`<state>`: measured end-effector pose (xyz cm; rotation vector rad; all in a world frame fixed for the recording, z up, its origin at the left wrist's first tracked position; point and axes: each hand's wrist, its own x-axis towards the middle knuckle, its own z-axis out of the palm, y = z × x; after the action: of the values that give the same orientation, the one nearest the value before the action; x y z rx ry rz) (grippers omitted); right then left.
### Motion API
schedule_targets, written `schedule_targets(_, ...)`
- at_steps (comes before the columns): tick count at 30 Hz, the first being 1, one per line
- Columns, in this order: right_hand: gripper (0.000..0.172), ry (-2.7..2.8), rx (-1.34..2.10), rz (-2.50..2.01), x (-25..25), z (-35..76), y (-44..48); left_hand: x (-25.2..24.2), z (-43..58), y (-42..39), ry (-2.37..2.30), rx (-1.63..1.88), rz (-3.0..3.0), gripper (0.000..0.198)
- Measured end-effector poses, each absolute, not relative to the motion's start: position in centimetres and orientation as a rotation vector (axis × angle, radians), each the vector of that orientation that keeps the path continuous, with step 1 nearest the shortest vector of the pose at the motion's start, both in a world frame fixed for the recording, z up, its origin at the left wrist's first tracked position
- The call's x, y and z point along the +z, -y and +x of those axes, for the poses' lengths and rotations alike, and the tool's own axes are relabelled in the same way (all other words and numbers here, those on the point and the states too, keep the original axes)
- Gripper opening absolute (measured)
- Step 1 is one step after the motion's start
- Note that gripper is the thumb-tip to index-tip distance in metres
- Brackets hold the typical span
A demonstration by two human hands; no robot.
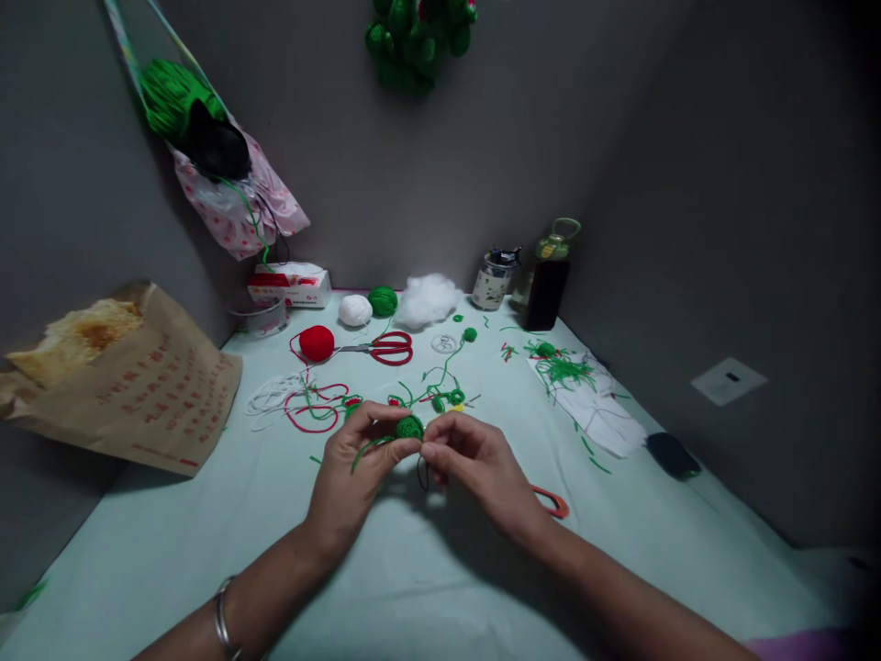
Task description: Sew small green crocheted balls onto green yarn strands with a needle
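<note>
Between the thumb and fingers of my left hand [362, 468] is a small green crocheted ball [409, 428]. A green yarn tail [368, 450] trails from it across that hand. My right hand [474, 459] is closed in a pinch close against the ball's right side. A dark thread [423, 475] hangs in a loop below its fingertips; any needle there is too small to make out. Just beyond the hands lie small green crocheted pieces [439, 402], some with red and white edges, and a bit of yellow [455, 407].
Red-handled scissors [391, 349] lie beside a red yarn ball [317, 343]. Behind are white stuffing [428, 300] and a green yarn ball [383, 300]. A paper food bag [165, 395] stands left. Green scraps [568, 370] cover white paper [598, 418] at right. An orange tool [551, 501] sits by my right wrist.
</note>
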<state>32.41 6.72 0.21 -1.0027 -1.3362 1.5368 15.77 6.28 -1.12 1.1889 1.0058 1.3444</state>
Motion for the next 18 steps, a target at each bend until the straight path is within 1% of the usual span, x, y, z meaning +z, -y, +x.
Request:
schedule_targets(3, 0.037, 1.180, 1.801, -0.993, 0.3, 33.0, -7.4, -1.7, 15.6, -6.7, -1.048, 1.389, 1.368, 0.017)
schedule_targets(5, 0.034, 1.123, 1.839, -0.989, 0.4, 33.5, -7.6, -2.2, 15.4, -7.0, -1.041, 1.418, 1.535, 0.015)
schedule_targets(7, 0.027, 1.208, 1.744, -0.995, 0.7, 33.9, -7.6, -2.5, 15.2, -7.3, -1.020, 1.393, 1.660, 0.015)
schedule_targets(11, 0.013, 1.648, 1.162, -1.095, 1.0, 34.2, -7.4, -2.6, 15.3, -7.2, -0.992, 1.279, 1.723, 0.015)
schedule_targets(13, 0.009, 1.751, 0.975, -1.122, 1.0, 34.2, -7.3, -2.4, 15.5, -7.1, -0.984, 1.247, 1.708, 0.014)
schedule_targets(15, 0.009, 1.779, 0.954, -1.115, 1.0, 34.2, -7.5, -2.2, 15.7, -6.9, -0.987, 1.217, 1.703, 0.013)
schedule_targets(18, 0.014, 1.641, 1.095, -1.108, 1.4, 34.7, -8.0, -2.0, 15.9, -6.8, -0.985, 1.171, 1.714, 0.016)
